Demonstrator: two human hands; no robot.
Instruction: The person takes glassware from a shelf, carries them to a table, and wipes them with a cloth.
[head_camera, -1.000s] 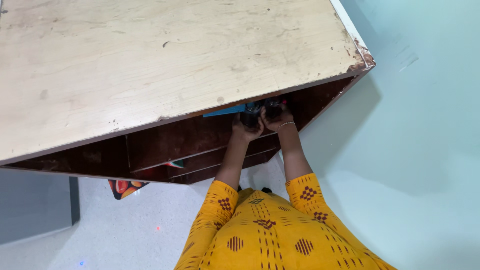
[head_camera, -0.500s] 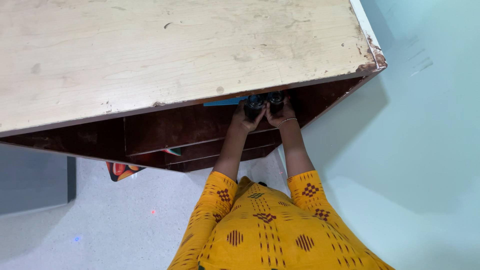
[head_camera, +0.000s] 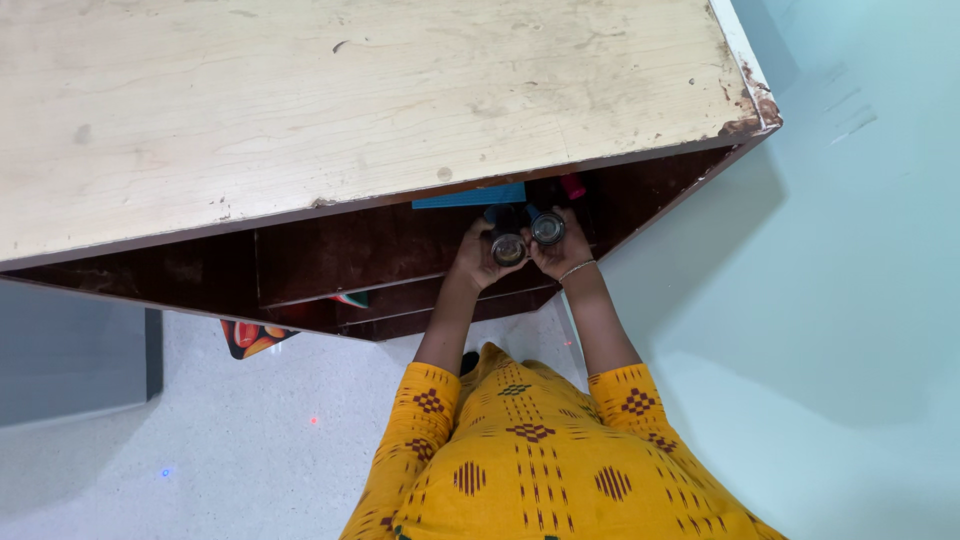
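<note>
While she leans under the worn desk top (head_camera: 350, 90), her left hand (head_camera: 473, 262) and right hand (head_camera: 560, 250) curl their fingers around black binoculars (head_camera: 527, 236), lenses peeking between them.

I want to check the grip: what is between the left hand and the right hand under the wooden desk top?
In the head view, a pair of black binoculars sits between the left hand and right hand, both gripping it.

Binoculars (head_camera: 527, 238) sit between the left hand (head_camera: 478, 262) and right hand (head_camera: 562, 250), in front of the cabinet (head_camera: 350, 100) shelf opening; a flat book (head_camera: 468, 197) lies behind them inside.
</note>
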